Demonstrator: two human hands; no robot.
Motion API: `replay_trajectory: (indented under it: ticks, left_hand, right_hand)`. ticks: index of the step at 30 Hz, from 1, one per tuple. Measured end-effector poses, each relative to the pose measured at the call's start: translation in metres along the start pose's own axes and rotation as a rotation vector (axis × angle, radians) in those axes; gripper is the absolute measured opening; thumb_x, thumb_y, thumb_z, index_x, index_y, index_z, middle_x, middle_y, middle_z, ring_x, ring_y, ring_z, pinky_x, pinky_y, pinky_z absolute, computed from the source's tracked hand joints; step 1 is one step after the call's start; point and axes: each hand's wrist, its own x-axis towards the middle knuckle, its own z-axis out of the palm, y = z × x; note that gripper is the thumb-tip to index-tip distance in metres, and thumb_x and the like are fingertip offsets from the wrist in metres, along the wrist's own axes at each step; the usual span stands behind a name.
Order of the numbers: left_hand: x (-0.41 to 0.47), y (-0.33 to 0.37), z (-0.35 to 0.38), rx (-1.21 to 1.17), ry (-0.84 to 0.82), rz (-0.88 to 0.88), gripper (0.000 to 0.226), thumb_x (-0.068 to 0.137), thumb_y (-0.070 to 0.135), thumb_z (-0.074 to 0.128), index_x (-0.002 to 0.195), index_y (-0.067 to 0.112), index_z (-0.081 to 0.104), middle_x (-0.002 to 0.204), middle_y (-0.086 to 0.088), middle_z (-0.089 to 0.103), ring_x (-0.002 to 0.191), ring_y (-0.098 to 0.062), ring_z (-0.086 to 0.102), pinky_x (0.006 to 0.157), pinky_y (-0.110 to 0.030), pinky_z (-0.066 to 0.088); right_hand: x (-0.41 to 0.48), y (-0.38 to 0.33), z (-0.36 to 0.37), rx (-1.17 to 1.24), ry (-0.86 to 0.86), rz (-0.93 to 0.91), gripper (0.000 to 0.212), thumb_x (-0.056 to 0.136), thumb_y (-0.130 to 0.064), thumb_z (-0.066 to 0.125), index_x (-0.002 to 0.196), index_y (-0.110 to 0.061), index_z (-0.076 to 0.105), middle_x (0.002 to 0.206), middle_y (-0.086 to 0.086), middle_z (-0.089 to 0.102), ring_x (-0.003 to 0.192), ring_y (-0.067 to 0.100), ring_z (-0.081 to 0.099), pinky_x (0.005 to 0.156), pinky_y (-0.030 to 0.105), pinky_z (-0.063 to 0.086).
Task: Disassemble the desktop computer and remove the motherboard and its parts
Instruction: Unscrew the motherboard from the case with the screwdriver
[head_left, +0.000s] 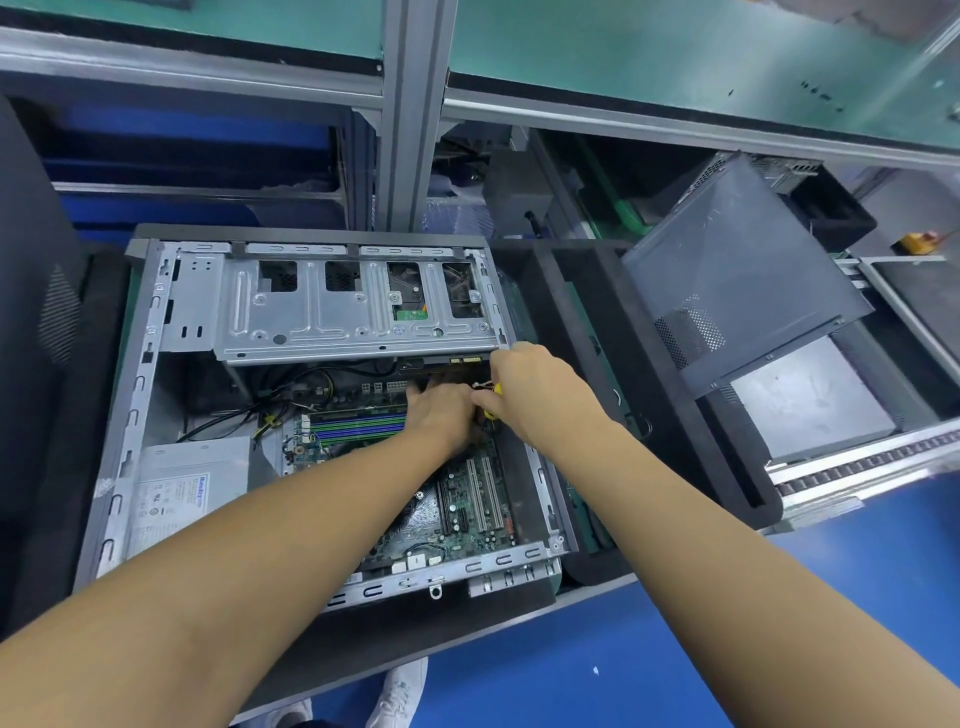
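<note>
Hands meet inside an open desktop computer case (140, 384), which lies on its side on a dark, foam-padded worktop (93, 364) so that its interior faces up. The left hand (439, 410) and right hand (535, 389) touch at frame centre, just below the silver drive cage (322, 312) and over the upper right edge of the green motherboard (467, 499). The right hand's fingers curl around a small yellow object (497, 388) that is mostly hidden, with thin wires beside it. It is probably a connector or a tool. The left hand's fingers point down into the case and are hidden, so I cannot tell whether they grip anything; the hand probably steadies the spot. The motherboard sits mounted in the case, with memory slots (358, 423) left of the hands and the power supply (187, 483) at lower left. A detached side panel (737, 270) leans at upper right.
</note>
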Motion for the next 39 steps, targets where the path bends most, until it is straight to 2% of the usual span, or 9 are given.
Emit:
replay_trajectory:
  ticks: [9, 13, 16, 18, 21, 24, 32, 36, 39]
  left_hand:
    - [0.0, 0.0, 0.004, 0.052, -0.01, 0.055, 0.037, 0.082, 0.037, 0.069, 0.119, 0.034, 0.062, 0.129, 0.001, 0.059, 0.141, -0.032, 0.03, 0.111, -0.063, 0.015]
    - [0.0, -0.003, -0.002, -0.04, -0.017, 0.046, 0.017, 0.082, 0.039, 0.071, 0.095, 0.034, 0.062, 0.121, -0.003, 0.064, 0.137, -0.036, 0.038, 0.112, -0.061, 0.016]
    - [-0.002, -0.005, -0.008, -0.079, -0.021, 0.052, 0.026, 0.084, 0.038, 0.071, 0.077, 0.032, 0.046, 0.104, -0.004, 0.065, 0.124, -0.034, 0.05, 0.111, -0.06, 0.018]
    - [-0.003, -0.002, -0.011, -0.054, -0.002, 0.055, 0.022, 0.085, 0.037, 0.068, 0.078, 0.03, 0.049, 0.103, -0.005, 0.067, 0.119, -0.032, 0.054, 0.111, -0.058, 0.018]
    - [-0.004, -0.001, -0.009, -0.067, 0.018, 0.044, 0.013, 0.086, 0.036, 0.066, 0.09, 0.024, 0.062, 0.101, -0.003, 0.07, 0.113, -0.029, 0.059, 0.112, -0.057, 0.017]
    - [-0.004, -0.003, -0.008, -0.09, 0.059, 0.069, 0.02, 0.086, 0.037, 0.069, 0.104, 0.027, 0.065, 0.106, -0.003, 0.07, 0.116, -0.029, 0.057, 0.114, -0.055, 0.016]
    - [-0.002, -0.007, -0.018, -0.082, -0.084, 0.07, 0.018, 0.085, 0.042, 0.071, 0.097, 0.03, 0.071, 0.106, 0.001, 0.071, 0.115, -0.025, 0.058, 0.115, -0.052, 0.011]
    - [0.001, -0.005, -0.019, -0.008, -0.095, 0.053, 0.026, 0.084, 0.037, 0.07, 0.069, 0.022, 0.055, 0.069, 0.009, 0.057, 0.102, -0.022, 0.063, 0.113, -0.047, 0.015]
    - [0.002, 0.0, -0.015, 0.044, -0.072, 0.023, 0.028, 0.083, 0.033, 0.066, 0.066, 0.02, 0.047, 0.071, 0.008, 0.054, 0.103, -0.023, 0.062, 0.112, -0.047, 0.017]
  right_hand:
    - [-0.001, 0.002, 0.003, 0.103, -0.038, -0.136, 0.031, 0.086, 0.003, 0.059, 0.111, -0.015, 0.057, 0.116, 0.004, 0.048, 0.103, 0.027, 0.047, 0.084, 0.03, 0.042]
    - [0.001, 0.007, 0.003, 0.107, -0.032, -0.109, 0.031, 0.087, 0.003, 0.06, 0.11, -0.017, 0.059, 0.111, 0.002, 0.044, 0.102, 0.027, 0.045, 0.079, 0.029, 0.04]
    - [0.001, 0.01, 0.003, 0.139, -0.026, -0.1, 0.029, 0.088, 0.003, 0.058, 0.108, -0.017, 0.061, 0.111, 0.005, 0.043, 0.102, 0.028, 0.046, 0.081, 0.034, 0.043]
    - [0.001, 0.01, 0.003, 0.162, -0.015, -0.098, 0.025, 0.089, -0.003, 0.061, 0.11, -0.017, 0.061, 0.112, 0.006, 0.041, 0.103, 0.028, 0.046, 0.082, 0.033, 0.044]
    - [0.001, 0.008, 0.003, 0.145, 0.063, -0.017, 0.035, 0.09, -0.038, 0.065, 0.114, -0.015, 0.053, 0.11, 0.006, 0.043, 0.095, 0.025, 0.048, 0.079, 0.033, 0.044]
    - [0.002, 0.005, 0.004, -0.085, 0.098, 0.115, 0.047, 0.094, -0.06, 0.047, 0.103, -0.014, 0.047, 0.101, 0.01, 0.056, 0.078, 0.029, 0.054, 0.062, 0.034, 0.04]
    - [0.002, -0.002, 0.005, 0.045, 0.054, 0.069, 0.029, 0.096, -0.038, 0.056, 0.108, -0.012, 0.052, 0.104, 0.015, 0.061, 0.089, 0.037, 0.061, 0.064, 0.033, 0.039]
    - [0.002, 0.004, -0.001, 0.166, -0.019, 0.05, 0.026, 0.094, -0.03, 0.062, 0.109, -0.012, 0.051, 0.108, 0.01, 0.06, 0.092, 0.03, 0.057, 0.071, 0.034, 0.043]
    - [0.002, 0.006, -0.001, 0.195, -0.033, 0.031, 0.022, 0.094, -0.024, 0.063, 0.109, -0.014, 0.051, 0.111, 0.007, 0.055, 0.09, 0.025, 0.054, 0.073, 0.031, 0.04]
